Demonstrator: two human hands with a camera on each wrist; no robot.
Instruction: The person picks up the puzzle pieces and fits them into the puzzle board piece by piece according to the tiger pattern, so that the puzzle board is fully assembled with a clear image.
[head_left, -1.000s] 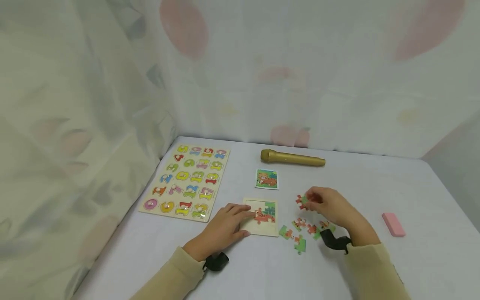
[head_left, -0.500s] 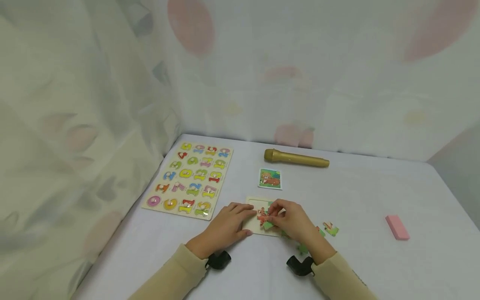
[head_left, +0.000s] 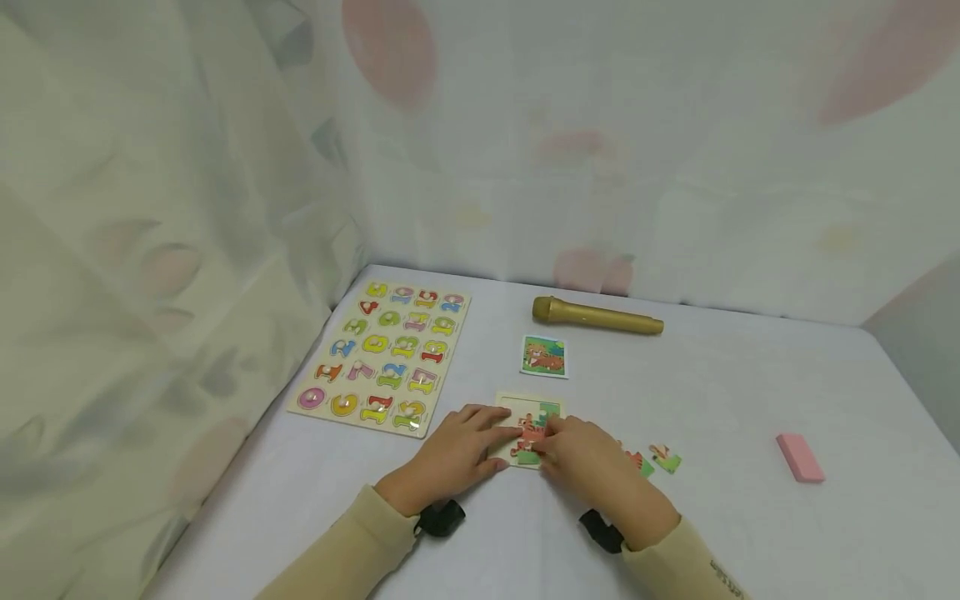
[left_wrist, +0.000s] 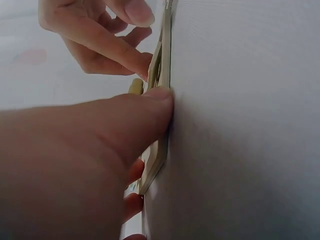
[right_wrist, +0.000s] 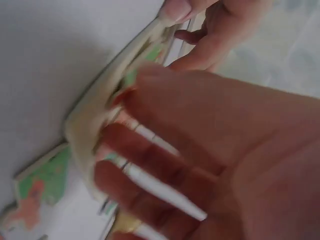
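A small wooden jigsaw tray (head_left: 504, 452) lies before me, partly filled with tiger pieces. My left hand (head_left: 453, 454) rests along its left side, fingers spread, one fingertip on the pieces. In the left wrist view, the left thumb (left_wrist: 150, 107) presses the tray's near edge. From the right, my right hand (head_left: 596, 462) touches a green-and-orange puzzle piece (head_left: 528, 457) low in the tray. The left wrist view has a straight right finger (left_wrist: 120, 52) down on a slightly raised piece, the thumb held apart. Right of the tray lie loose puzzle pieces (head_left: 664, 457), some hidden by the right hand.
Behind the tray lies a tiger picture card (head_left: 545, 357), with a gold microphone (head_left: 600, 317) farther back. A wooden number board (head_left: 358, 343) occupies the left of the table. At the right lies a pink block (head_left: 800, 457). Patterned cloth (head_left: 480, 150) hangs behind.
My right hand has carried a pinched piece from the right over to the tray and now presses there, the piece no longer between thumb and finger. The left hand stays on the tray.
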